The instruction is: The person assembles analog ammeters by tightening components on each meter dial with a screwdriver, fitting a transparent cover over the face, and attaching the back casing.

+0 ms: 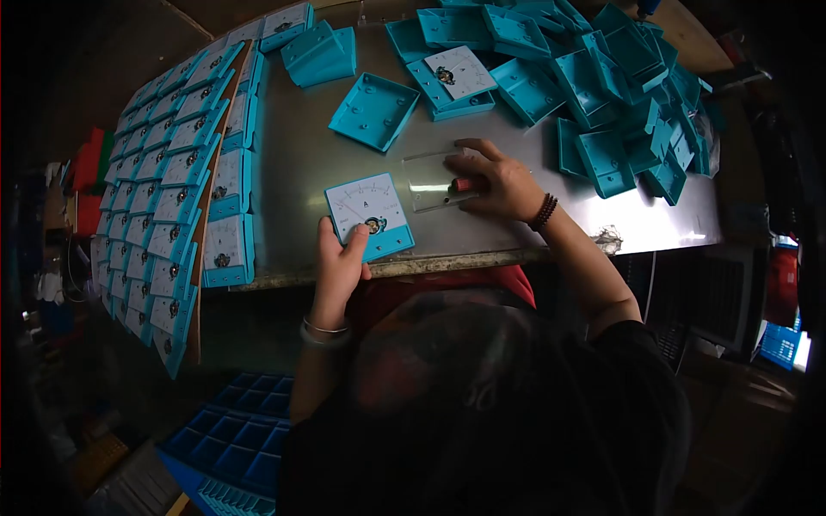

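Note:
My left hand (pixel 342 262) grips an ammeter (pixel 370 215) by its lower left, thumb over the front. The meter has a white dial marked A, a teal case and a small coil mechanism below the dial. My right hand (pixel 508 187) curls round a short red cylindrical handle (pixel 467 184); the rest of that object is hidden. Under and beside the right fingers, a clear plastic cover (pixel 423 182) lies on the metal table (pixel 297 185). Its right part is hidden by the hand.
Many teal meters with white dials (pixel 172 202) stand in rows on a board at the left. Loose teal cases (pixel 607 163) are heaped at the back right. A single case (pixel 374 112) and a dial-fitted one (pixel 460 73) lie ahead. Blue trays (pixel 237 430) sit lower left.

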Demonstrator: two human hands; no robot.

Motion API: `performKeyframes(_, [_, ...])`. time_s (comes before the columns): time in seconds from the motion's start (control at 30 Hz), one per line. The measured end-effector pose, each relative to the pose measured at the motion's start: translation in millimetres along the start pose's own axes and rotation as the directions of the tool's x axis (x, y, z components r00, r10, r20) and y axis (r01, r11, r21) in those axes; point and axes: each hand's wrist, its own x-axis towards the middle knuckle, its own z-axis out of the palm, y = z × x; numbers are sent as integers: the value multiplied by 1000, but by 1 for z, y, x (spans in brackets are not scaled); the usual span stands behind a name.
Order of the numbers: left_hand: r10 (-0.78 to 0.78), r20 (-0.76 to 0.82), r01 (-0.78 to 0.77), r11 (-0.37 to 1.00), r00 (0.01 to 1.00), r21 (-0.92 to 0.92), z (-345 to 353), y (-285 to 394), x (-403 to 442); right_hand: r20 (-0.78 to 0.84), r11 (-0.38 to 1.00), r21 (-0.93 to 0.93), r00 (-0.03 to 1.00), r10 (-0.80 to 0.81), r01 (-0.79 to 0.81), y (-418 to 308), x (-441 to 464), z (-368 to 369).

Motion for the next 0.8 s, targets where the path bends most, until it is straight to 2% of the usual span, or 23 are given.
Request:
performKeyframes(0.07, [-20,34,21,1000,999,-8,-2,-4,3,-17,1000,26,1000,-8,8,2,4,2])
performKeyframes(0.13, [-54,128,63,996,990,-71,-5,-4,6,-123,936,346,992,-20,61,-1,8,5])
performKeyframes(0.17, [-79,188,99,990,979,-102,-7,-4,7,-117,918,390,993,-32,76,-4,11,10])
performKeyframes(0.2, [-88,264,127,983,960,-134,-10,-3,9,-113,914,397,993,-36,79,-13,14,14])
performKeyframes(0.43, [-85,300,159,960,950,-229,-7,-11,17,-77,950,284,991,-113,130,-47,31,38])
performKeyframes(0.5, [-62,310,147,955,949,-257,-8,-13,18,-6,960,272,998,-59,58,-52,32,37])
performKeyframes(0.6, [-49,316,154,936,948,-318,-8,-16,20,20,962,270,999,-51,43,-54,34,35])
performKeyframes(0.73, [-23,299,117,947,954,-299,-7,-14,18,17,965,254,997,-80,73,-56,37,34])
performKeyframes(0.8, [-52,316,147,947,947,-287,-9,-11,16,83,974,223,995,-54,34,-59,39,30])
